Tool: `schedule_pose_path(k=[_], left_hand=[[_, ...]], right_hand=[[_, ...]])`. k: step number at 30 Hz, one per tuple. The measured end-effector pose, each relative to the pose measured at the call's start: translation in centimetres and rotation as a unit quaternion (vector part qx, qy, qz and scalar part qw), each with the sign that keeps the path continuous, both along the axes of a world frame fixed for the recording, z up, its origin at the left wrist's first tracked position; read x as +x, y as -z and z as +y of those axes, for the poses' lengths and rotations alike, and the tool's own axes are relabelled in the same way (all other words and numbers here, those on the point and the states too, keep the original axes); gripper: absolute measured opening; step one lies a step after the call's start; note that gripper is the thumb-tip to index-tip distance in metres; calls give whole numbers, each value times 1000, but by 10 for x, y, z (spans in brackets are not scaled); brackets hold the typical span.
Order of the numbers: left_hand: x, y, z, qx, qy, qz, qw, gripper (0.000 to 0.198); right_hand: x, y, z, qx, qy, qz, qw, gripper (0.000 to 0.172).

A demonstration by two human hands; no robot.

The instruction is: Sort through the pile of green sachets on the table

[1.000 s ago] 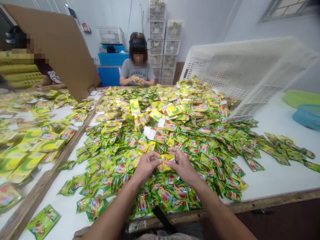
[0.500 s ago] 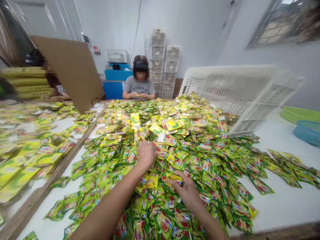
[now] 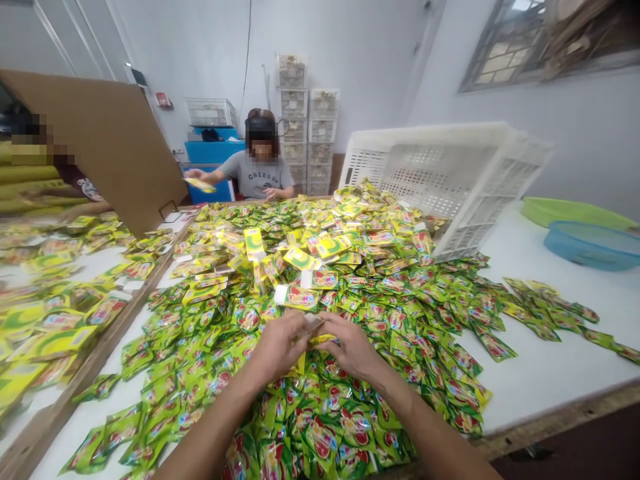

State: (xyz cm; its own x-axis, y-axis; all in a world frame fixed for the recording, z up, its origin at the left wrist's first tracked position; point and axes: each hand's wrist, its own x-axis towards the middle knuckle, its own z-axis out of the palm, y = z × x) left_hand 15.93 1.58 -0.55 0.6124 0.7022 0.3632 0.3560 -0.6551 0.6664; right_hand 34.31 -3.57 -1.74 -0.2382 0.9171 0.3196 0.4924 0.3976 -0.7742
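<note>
My left hand (image 3: 284, 343) is closed on a small carton (image 3: 314, 325), whose pale open end faces up. My right hand (image 3: 349, 343) meets it from the right, its fingers closed around a yellow packet (image 3: 320, 339) that is mostly hidden by the fingers. Both hands are just above a wide heap of green candy packets (image 3: 320, 437) with red fruit pictures. Directly beyond my fingers lies a flattened yellow carton (image 3: 300, 297) with a white flap. More yellow cartons (image 3: 333, 245) are scattered over the far part of the heap.
A white perforated crate (image 3: 460, 180) stands tilted at the heap's back right. Green (image 3: 575, 212) and blue basins (image 3: 595, 245) are at the right. A wooden strip (image 3: 95, 347) divides the table on the left. Across the table a person (image 3: 263, 170) holds a yellow carton.
My left hand has drawn back from the cartons with one in its grip. My right hand has moved up and left to meet it. The person opposite has stretched one arm out sideways.
</note>
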Motion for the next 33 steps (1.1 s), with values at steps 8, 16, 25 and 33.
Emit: schedule_pose_path(k=[8, 16, 25, 33], left_hand=[[-21, 29, -34, -416, -115, -302, 850, 42], [-28, 34, -42, -310, -121, -193, 923, 36], [-43, 36, -52, -310, -116, -210, 920, 35], [-53, 32, -62, -331, -123, -239, 904, 26]], right_hand=[[-40, 16, -27, -282, 36, 355, 890, 37], [-31, 11, -8, -199, 146, 264, 933, 40], [-36, -6, -7, -157, 171, 242, 942, 40], [-32, -30, 4, -97, 21, -95, 991, 18]])
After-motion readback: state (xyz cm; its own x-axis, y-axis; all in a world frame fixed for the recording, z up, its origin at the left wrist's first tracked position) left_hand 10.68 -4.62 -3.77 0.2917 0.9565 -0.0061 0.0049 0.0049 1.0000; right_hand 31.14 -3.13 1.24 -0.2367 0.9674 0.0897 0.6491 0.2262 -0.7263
